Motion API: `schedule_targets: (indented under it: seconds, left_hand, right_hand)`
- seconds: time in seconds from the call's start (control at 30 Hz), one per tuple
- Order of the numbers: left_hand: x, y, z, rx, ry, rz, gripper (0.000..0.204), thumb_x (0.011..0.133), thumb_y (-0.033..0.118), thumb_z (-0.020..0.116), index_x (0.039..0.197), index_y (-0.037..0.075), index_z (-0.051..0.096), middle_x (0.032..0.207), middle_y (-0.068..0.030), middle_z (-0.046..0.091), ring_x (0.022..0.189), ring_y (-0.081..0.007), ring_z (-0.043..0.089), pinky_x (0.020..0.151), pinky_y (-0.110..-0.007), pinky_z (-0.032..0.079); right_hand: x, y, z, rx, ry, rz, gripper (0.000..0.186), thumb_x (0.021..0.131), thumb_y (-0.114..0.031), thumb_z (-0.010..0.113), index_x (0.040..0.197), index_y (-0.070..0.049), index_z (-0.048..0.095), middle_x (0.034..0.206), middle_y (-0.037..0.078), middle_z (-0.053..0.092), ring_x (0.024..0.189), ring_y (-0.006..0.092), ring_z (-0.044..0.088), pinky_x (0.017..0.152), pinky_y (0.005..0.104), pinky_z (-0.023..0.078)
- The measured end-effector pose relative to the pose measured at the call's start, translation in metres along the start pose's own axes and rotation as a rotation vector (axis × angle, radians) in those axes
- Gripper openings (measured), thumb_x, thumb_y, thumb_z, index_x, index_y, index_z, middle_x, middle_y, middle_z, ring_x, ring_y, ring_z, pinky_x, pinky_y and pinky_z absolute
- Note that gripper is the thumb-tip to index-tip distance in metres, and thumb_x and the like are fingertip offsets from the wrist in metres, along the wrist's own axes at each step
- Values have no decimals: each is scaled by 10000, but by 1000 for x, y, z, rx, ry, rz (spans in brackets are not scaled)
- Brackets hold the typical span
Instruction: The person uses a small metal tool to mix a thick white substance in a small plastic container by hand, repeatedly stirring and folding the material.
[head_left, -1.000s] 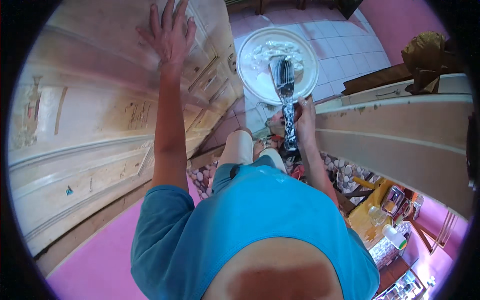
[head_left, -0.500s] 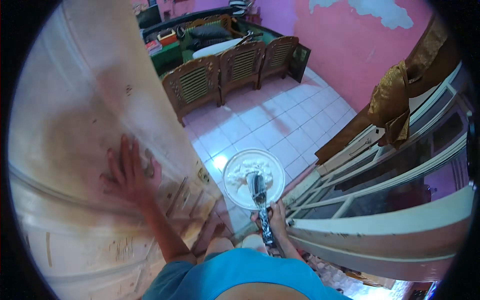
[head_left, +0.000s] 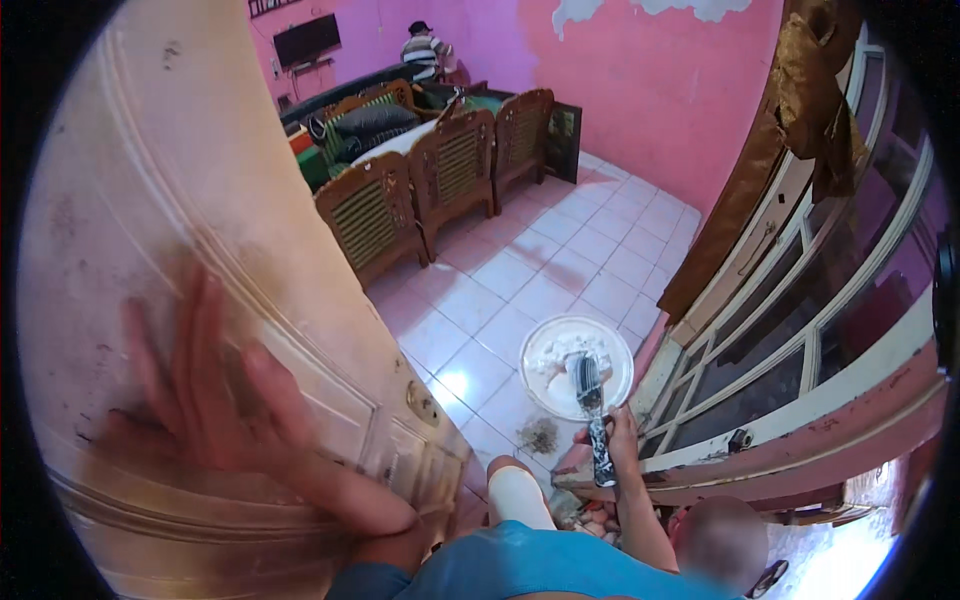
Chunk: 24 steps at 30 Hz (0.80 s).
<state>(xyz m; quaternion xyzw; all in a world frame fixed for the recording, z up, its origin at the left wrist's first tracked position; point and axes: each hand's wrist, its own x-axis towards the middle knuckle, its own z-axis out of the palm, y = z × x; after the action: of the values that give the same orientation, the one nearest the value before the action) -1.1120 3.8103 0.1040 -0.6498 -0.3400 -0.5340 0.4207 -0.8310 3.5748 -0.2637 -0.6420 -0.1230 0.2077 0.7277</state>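
My left hand [head_left: 215,395] is raised at the cream door [head_left: 330,400] with its fingers stretched out; the hand is slightly blurred, and I cannot tell whether the palm touches the panel. Low in front of me, my right hand [head_left: 622,435] grips the near rim of a round white plate [head_left: 535,395]. Lumpy white paste [head_left: 565,350] covers part of the plate. A paintbrush [head_left: 600,440] smeared with white rests across it, bristles in the paste, its speckled dark handle reaching over the rim beside my fingers.
Carved wooden chairs [head_left: 460,160] stand ahead on white floor tiles [head_left: 500,280]. To the right are a white-framed window [head_left: 790,340] and a brown curtain [head_left: 810,80]. Debris [head_left: 538,434] lies on the floor near my leg. A person [head_left: 425,50] is at the back; a blurred round shape [head_left: 720,545] shows lower right.
My view has tilted up and shifted. My left hand appears lower and nearer along the door. The plate and brush, still in my right hand, sit further right in view.
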Motion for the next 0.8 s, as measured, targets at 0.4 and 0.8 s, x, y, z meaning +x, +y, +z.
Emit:
schedule_targets:
  seconds: [0.4,0.8]
  left_hand:
    - [-47,-52,7,65,75,-19,398,987,368,341,1068,135,653,1050,44,692,1144,-232,569,1099,-438,104]
    - [-132,65,82,-870,123,-273,340,924,292,438,1007,17,620,982,-121,632,1047,-307,539,996,-483,326]
  right_hand:
    - [-6,-52,41,176,34,33,269,937,-251,377,987,5,442,656,233,619,522,313,636,537,412,569]
    - [-5,-24,74,270,110,-94,314,973,-228,274,1210,-40,354,775,175,636,586,270,662,517,345,556]
